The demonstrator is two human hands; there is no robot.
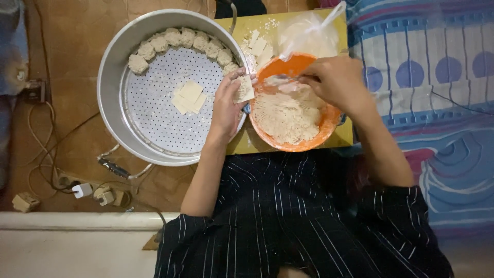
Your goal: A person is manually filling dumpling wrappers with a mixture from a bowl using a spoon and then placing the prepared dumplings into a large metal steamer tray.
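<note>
Over the orange bowl [290, 135] of pale filling, the right hand [337, 82] is closed on a thin utensil whose tip is too blurred to identify. Just left of the bowl, the left hand [226, 105] lies half open, cradling one square wrapper [244, 90] on its fingers. Finished dumplings [177, 44] line the far rim of the perforated steamer tray [154, 128]; spare wrappers [189, 96] lie at its centre. Judgement: a modest scoop, placed centrally, should keep the wrapper's edges clean for folding.
</note>
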